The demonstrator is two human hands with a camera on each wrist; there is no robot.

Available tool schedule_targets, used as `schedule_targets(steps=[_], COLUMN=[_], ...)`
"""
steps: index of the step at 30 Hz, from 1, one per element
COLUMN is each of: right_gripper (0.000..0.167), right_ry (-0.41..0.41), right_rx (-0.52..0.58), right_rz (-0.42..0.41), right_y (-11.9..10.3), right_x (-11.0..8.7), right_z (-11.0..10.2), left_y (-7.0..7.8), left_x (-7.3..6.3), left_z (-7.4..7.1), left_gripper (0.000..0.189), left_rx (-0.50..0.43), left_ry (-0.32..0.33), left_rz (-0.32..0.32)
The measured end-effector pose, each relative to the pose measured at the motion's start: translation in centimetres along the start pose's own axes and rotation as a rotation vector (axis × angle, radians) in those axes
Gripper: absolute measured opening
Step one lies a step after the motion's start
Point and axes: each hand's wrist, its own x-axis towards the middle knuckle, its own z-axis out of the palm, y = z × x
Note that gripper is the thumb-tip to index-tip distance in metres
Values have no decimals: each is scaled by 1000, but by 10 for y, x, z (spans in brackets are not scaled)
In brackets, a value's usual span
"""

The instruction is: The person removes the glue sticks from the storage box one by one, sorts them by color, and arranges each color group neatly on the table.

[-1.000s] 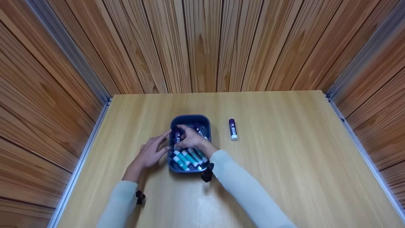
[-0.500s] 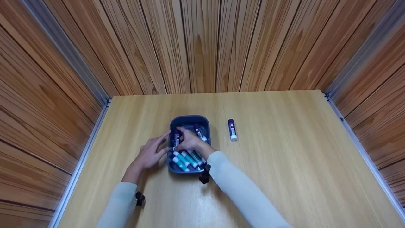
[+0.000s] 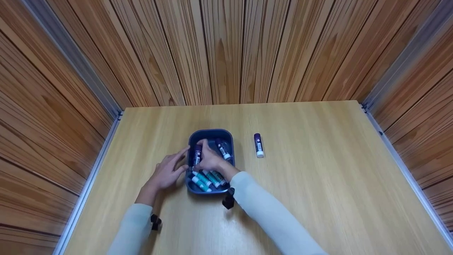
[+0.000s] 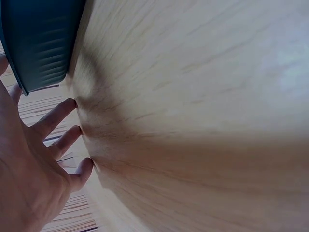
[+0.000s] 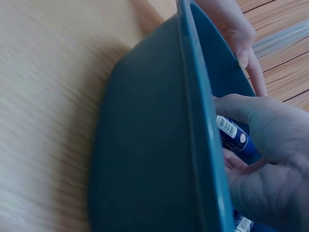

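A dark blue plastic bin (image 3: 227,134) stands on the table with several glue sticks inside. My right hand (image 3: 212,159) reaches into it and pinches a purple glue stick (image 3: 197,154) lengthwise, thumb near one end and fingertips near the other. That glue stick (image 5: 236,135) also shows between thumb and fingers in the right wrist view. Teal glue sticks (image 3: 202,183) lie side by side in the near half, partly under the right hand. Another purple glue stick (image 3: 223,148) lies by the bin's right wall. My left hand (image 3: 168,171) has its fingers spread, fingertips at the bin's left rim.
One more purple glue stick (image 3: 259,145) with a white end lies on the wooden table (image 3: 318,177), right of the bin. Wood-panelled walls (image 3: 226,53) and metal rails (image 3: 88,170) border the table at the back and sides.
My right fingers have closed on the purple glue stick at the bin's left side, and the right hand has moved slightly left. The left hand stays at the rim.
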Motion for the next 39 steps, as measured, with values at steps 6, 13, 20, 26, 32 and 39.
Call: schedule_targets(steps=[6, 13, 20, 26, 32, 39], right_gripper=[83, 81, 75, 78, 80, 84], right_ry=[47, 29, 33, 75, 110, 114], right_rx=[31, 72, 95, 156, 147, 156], right_rz=[10, -7, 9, 7, -20, -50], right_y=[5, -4, -2, 15, 13, 22], right_x=[4, -7, -7, 14, 17, 25], right_z=[2, -1, 0, 0, -4, -6], left_y=[-1, -1, 2, 5, 6, 5], left_x=[0, 0, 2, 6, 6, 6], left_z=[-1, -3, -6, -5, -4, -4], left_gripper=[70, 72, 75, 77, 76, 76], left_rx=[-6, -6, 8, 8, -8, -15], left_ry=[-8, -27, -35, -22, -24, -26], left_rz=[5, 13, 9, 11, 2, -10])
